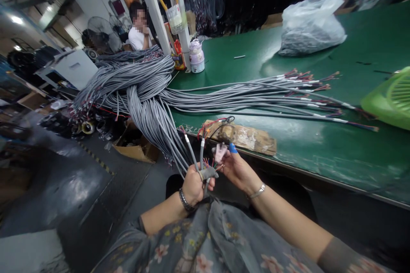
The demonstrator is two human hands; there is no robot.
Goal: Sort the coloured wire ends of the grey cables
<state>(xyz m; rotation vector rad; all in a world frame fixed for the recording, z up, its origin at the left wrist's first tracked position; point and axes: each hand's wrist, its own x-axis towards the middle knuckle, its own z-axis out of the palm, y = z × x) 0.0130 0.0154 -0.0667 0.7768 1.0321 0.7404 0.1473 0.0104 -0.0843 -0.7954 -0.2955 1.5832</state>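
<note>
My left hand point(194, 184) is closed round the ends of a few grey cables point(192, 153), whose thin coloured wires stick up above the fist. My right hand point(236, 169), a blue cover on one fingertip, pinches a small pale pink connector point(220, 152) right beside those wire ends. Both hands sit in front of my lap, just off the near edge of the green table point(320, 149). A large bundle of grey cables point(144, 89) runs from the table's left end down toward my left hand.
More grey cables with stripped coloured ends point(288, 94) lie across the table. A worn cardboard piece point(246, 136) lies at the near edge, a green fan point(390, 98) at right, a plastic bag point(310, 25) at the back. Another person point(139, 30) sits far behind.
</note>
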